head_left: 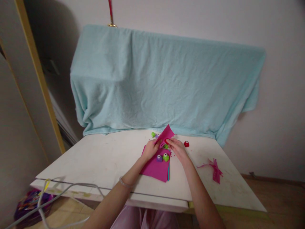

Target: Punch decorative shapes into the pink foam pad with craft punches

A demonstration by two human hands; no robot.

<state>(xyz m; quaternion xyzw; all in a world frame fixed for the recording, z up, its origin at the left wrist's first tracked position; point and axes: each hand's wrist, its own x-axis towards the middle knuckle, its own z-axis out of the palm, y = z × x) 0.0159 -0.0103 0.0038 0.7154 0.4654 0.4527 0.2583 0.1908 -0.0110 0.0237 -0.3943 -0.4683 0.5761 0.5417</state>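
My left hand [150,149] is closed on a magenta paper sheet [166,133] and lifts its far corner off the white table [100,159]. My right hand [176,148] pinches a small red object [166,142] at that sheet's edge; I cannot make out what it is. Under both hands lies a stack of magenta sheets [154,168] with a blue edge showing. A purple punch [159,157] and a green punch [166,156] sit on the stack. Another red punch [186,143] stands just right of my right hand.
More small green and purple punches [153,135] lie behind the lifted sheet. Magenta paper scraps [215,170] lie at the table's right. A light blue cloth [164,82] covers something along the back wall. Grey cables [57,190] hang off the front left corner.
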